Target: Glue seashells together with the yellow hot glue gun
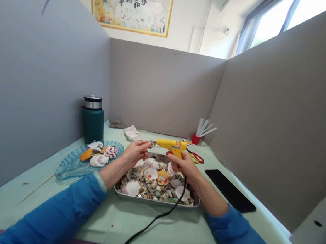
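My right hand [184, 163] is wrapped round the handle of a yellow hot glue gun [169, 143], its nozzle pointing left. A black cord runs from the gun toward me. My left hand [136, 153] is pinched at the nozzle tip, on something too small to make out. Both hands are above a metal tray [154, 201] heaped with seashells [151, 174] of many kinds. An orange shell [163, 178] with bits of red and white lies near the tray's middle.
Left of the tray stands a blue glass dish [73, 163] with several shells, and a teal bottle [93, 124] behind it. On the right are a black phone-like slab [230, 191], red-handled scissors [197, 157] and a red cup [196, 140] of glue sticks. Grey partitions enclose the table.
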`<action>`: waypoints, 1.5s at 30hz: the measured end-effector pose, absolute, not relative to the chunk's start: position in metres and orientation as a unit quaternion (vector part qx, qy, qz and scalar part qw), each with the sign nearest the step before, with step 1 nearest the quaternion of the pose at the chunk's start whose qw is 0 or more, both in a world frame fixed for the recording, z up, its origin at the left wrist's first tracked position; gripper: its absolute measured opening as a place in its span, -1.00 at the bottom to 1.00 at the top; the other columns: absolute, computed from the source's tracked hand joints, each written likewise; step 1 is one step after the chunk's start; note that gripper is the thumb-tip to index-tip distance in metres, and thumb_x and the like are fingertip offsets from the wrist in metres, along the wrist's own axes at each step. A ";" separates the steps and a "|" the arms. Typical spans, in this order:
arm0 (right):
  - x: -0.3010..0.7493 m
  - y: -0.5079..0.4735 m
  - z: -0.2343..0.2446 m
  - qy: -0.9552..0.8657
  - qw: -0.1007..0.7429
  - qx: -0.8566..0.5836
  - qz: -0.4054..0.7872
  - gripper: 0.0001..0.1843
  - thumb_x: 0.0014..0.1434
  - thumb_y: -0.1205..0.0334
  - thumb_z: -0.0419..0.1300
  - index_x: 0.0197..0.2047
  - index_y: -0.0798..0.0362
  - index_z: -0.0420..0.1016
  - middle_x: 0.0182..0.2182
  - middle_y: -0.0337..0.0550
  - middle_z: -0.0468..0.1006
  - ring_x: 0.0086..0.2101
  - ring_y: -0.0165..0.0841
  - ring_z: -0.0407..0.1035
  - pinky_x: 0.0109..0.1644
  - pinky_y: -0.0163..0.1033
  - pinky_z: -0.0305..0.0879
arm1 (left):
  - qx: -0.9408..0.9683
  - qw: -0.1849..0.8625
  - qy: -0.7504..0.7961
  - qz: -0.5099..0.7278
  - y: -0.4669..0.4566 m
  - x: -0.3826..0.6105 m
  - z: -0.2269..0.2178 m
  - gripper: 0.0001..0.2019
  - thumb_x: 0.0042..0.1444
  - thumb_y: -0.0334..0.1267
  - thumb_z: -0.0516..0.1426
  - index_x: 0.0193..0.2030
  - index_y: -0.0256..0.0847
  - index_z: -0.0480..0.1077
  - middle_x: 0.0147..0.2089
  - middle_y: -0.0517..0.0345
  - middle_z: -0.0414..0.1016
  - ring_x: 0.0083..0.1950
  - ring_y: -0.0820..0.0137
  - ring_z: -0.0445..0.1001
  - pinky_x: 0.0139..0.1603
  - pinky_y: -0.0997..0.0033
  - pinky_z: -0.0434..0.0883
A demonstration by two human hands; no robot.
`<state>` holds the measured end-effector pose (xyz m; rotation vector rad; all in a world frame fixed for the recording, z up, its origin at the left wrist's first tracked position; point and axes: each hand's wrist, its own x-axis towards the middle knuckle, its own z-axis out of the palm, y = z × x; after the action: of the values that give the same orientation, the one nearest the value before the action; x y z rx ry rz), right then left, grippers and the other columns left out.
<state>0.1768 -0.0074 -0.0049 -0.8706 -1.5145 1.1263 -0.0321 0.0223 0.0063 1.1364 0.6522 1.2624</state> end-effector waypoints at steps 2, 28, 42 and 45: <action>0.177 -0.007 -0.005 -0.629 0.505 -0.368 0.462 -0.67 0.00 0.01 0.24 -0.35 0.12 0.38 -0.76 -0.42 0.15 -0.70 -0.56 0.00 -0.59 -0.37 -0.05 | 0.494 0.615 0.278 0.549 0.023 -0.033 0.006 -0.69 -0.18 -0.21 0.32 -0.29 -0.32 0.46 -0.39 0.17 0.40 -0.58 0.63 0.29 -0.58 0.55 0.24; 0.175 -0.010 -0.001 -0.624 0.505 -0.364 0.472 -0.70 -0.02 0.03 0.26 -0.40 0.10 0.35 -0.75 -0.42 0.14 -0.70 -0.56 -0.01 -0.62 -0.36 -0.04 | 0.495 0.621 0.289 0.535 0.023 -0.032 0.006 -0.71 -0.16 -0.21 0.31 -0.30 -0.34 0.47 -0.34 0.07 0.46 -0.58 0.63 0.28 -0.57 0.56 0.25; 0.178 0.000 -0.011 -0.645 0.506 -0.380 0.429 -0.70 0.02 0.01 0.23 -0.36 0.10 0.40 -0.78 -0.40 0.17 -0.72 -0.55 0.00 -0.62 -0.37 -0.07 | 0.491 0.621 0.271 0.548 0.024 -0.033 0.007 -0.74 -0.15 -0.22 0.30 -0.33 -0.33 0.46 -0.38 0.12 0.43 -0.55 0.61 0.27 -0.58 0.57 0.22; 0.178 -0.001 -0.011 -0.645 0.506 -0.381 0.427 -0.70 0.02 0.01 0.23 -0.37 0.10 0.40 -0.78 -0.41 0.17 -0.72 -0.55 0.01 -0.62 -0.37 -0.07 | 0.481 0.630 0.267 0.547 0.025 -0.033 0.006 -0.75 -0.16 -0.24 0.31 -0.34 -0.32 0.46 -0.41 0.14 0.43 -0.56 0.61 0.27 -0.57 0.56 0.22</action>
<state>0.1781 -0.0007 -0.0110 -0.9192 -1.5568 1.0308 -0.0326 0.0254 0.0058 1.1024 0.6125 1.2533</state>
